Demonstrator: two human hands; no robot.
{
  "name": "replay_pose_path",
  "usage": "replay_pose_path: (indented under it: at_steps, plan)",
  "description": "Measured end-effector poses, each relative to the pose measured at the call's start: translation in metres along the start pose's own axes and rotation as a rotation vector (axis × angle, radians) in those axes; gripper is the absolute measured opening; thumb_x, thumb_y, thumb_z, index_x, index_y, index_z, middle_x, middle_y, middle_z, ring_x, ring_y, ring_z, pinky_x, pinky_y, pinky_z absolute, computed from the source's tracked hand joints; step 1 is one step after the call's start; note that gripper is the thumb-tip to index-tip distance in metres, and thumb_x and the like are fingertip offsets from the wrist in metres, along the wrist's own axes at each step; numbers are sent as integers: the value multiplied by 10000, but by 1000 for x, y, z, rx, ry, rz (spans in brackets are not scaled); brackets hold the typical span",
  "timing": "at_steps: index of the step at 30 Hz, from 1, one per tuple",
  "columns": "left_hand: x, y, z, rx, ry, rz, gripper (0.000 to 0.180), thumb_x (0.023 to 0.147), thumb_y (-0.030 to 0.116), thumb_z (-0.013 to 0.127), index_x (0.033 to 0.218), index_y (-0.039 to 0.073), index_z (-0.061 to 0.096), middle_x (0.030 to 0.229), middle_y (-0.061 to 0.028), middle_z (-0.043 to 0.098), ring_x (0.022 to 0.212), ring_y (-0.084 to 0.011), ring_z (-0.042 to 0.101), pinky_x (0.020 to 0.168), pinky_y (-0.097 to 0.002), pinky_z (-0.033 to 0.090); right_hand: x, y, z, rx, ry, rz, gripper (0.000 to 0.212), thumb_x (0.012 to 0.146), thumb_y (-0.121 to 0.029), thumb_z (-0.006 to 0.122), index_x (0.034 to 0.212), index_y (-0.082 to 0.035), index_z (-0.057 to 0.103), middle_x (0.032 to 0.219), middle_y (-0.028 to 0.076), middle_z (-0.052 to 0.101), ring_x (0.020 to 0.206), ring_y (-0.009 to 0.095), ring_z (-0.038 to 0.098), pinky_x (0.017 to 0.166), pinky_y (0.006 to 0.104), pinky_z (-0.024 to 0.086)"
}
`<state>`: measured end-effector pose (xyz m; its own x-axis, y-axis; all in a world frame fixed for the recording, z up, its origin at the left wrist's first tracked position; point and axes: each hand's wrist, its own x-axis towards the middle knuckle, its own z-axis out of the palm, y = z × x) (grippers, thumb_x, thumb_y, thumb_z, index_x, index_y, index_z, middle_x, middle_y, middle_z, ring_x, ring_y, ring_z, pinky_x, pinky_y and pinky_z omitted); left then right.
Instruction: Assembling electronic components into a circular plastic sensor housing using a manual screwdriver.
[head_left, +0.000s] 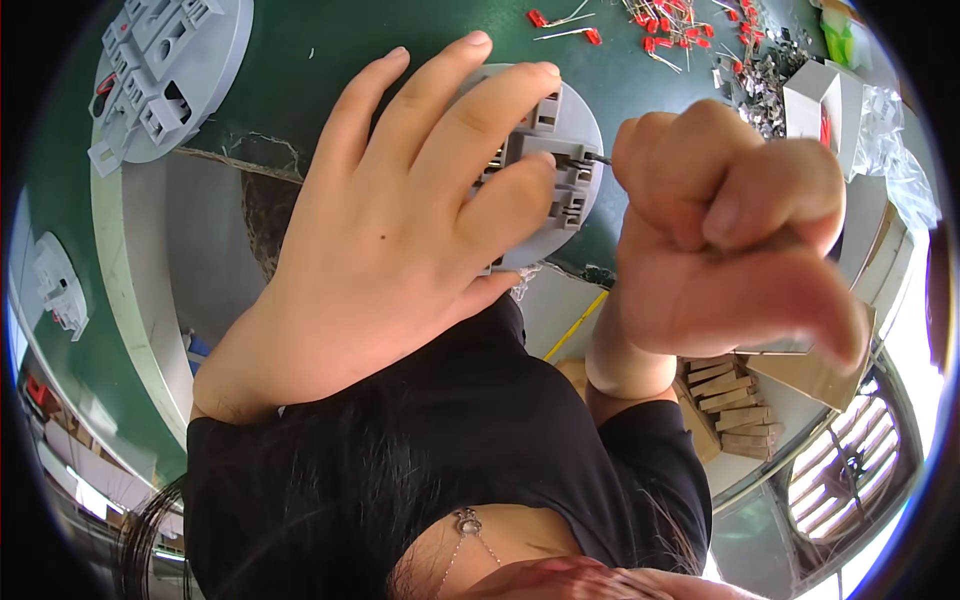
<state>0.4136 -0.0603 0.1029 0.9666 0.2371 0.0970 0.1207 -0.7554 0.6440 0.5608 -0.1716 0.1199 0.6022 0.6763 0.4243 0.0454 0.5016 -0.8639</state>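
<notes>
A round grey plastic base (588, 110) with raised slots and small metal parts lies on the green tabletop near its front edge. My left hand (400, 190) is spread over its left part, fingers apart, the index fingertip over the middle of the base and the thumb by its near edge. Much of the base is hidden under that hand. To the right, my right hand (725, 210) is closed in a fist, its thumb side blurred. A thin dark metal tool (598, 158) sticks out of the fist toward metal parts at the base's right side; its handle is hidden.
Red two-legged components (672, 25) lie scattered at the far right, beside a heap of small metal pieces (770, 75). A white box (812, 95) and clear plastic bag (890, 150) stand farther right. Another grey base (215, 70) sits at the far left. A fan (850, 460) is lower right.
</notes>
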Motion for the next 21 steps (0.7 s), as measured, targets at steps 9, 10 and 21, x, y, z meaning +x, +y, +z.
replay_pose_path:
  at_steps: [9, 10, 21]
  plan:
    - [-8, -10, -21, 171, -27, -32, 887, 577, 262, 926, 1330, 93, 487, 1474, -166, 460, 1377, -389, 447, 1119, -498, 365, 6, -3, 11, 182, 144, -103, 529, 931, -643, 578, 744, -154, 505, 638, -48, 363, 529, 84, 278, 531, 265, 209]
    - [-19, -19, -33, 130, 52, -83, 910, 599, 293, 924, 1360, 82, 471, 1476, -181, 454, 1382, -384, 441, 1125, -487, 360, 3, -11, 12, 243, 165, -105, 522, 937, -633, 585, 739, -155, 511, 641, -50, 364, 530, 83, 282, 534, 263, 210]
    - [-176, -133, -141, 749, 472, -849, 1025, 717, 466, 870, 1494, -11, 401, 1522, -292, 384, 1413, -426, 377, 1182, -470, 285, -13, -31, -42, -83, 107, 44, 503, 911, -603, 637, 739, -149, 502, 658, -36, 392, 532, 93, 312, 565, 302, 210]
